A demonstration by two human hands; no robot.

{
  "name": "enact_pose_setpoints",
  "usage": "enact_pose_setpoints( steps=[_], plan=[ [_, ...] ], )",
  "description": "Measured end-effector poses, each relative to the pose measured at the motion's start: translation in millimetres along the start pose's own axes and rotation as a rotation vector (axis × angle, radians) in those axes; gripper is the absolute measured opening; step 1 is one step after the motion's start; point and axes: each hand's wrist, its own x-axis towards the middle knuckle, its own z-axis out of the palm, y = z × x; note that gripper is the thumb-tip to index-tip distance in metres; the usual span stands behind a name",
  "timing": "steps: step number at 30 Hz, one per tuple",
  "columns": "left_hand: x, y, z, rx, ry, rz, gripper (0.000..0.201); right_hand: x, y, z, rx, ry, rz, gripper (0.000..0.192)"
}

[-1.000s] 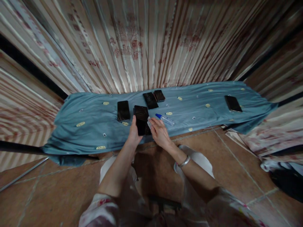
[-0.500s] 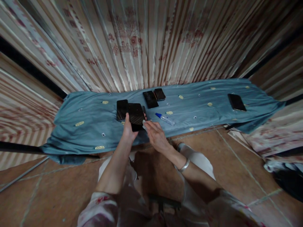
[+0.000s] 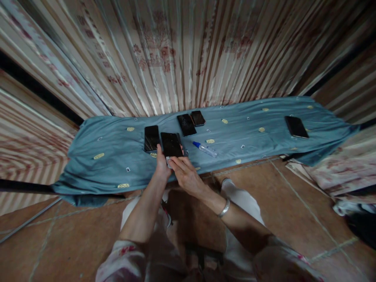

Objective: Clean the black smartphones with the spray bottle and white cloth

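Head view looks down on a long, low surface (image 3: 117,164) draped in a blue-grey cloth (image 3: 249,141) dotted with small yellow and white motifs, set against a wall of striped, pleated curtain (image 3: 182,58) with faded red prints. Below it lies a brown tiled floor (image 3: 58,243), and a heap of pale fabric (image 3: 331,172) sits off to the right.

Both hands meet at the near edge of the surface, just left of centre. The left hand (image 3: 162,166) grips a dark phone (image 3: 171,144) from below, thumb along its left side, and holds it just above the cloth. The right hand (image 3: 185,176) presses a small pale wipe (image 3: 169,160) between its fingers against the phone's near end. The phone faces screen up, its long axis running away from the person toward the curtain, tipped slightly left.

Another dark phone (image 3: 152,138) lies flat just beside it on the left, lined up much the same way. Two more (image 3: 186,124) (image 3: 198,118) rest further back, touching each other. A small clear bottle with a blue cap (image 3: 205,149) lies on its side to the right, and one last phone (image 3: 296,127) lies well apart near the far right end
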Motion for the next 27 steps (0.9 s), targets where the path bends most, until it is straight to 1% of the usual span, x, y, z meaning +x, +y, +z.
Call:
enact_pose_setpoints(
  steps=[3, 7, 11, 14, 19, 22, 27],
  plan=[
    [-6.8, -0.8, 2.1, 0.028, -0.003, -0.010, 0.080, 0.0, -0.1, -0.4, 0.005, 0.005, -0.034, 0.040],
    [-13.1, -1.3, 4.0, 0.051, 0.021, 0.034, 0.081, 0.1, 1.8, -1.6, 0.020, -0.047, -0.028, 0.043],
    [-15.0, -5.1, 2.9, 0.054, 0.015, 0.062, 0.076, 1.8, 7.6, -1.8, 0.044, -0.092, -0.016, 0.046],
    [-16.1, -11.3, -0.2, 0.093, 0.023, 0.063, 0.069, 4.8, 13.7, -1.4, 0.015, -0.081, -0.005, 0.047],
    [-17.8, -20.3, -3.5, 0.117, 0.018, 0.161, 0.053, 12.1, 22.0, 0.1, 0.008, -0.079, 0.051, 0.048],
    [-17.7, -21.5, -3.3, 0.094, -0.003, 0.201, 0.051, 15.9, 24.4, 2.8, 0.017, -0.056, 0.064, 0.048],
    [-16.3, -23.9, -3.5, 0.062, -0.025, 0.222, 0.046, 22.5, 28.8, 7.5, 0.011, -0.027, 0.081, 0.047]
  ],
)
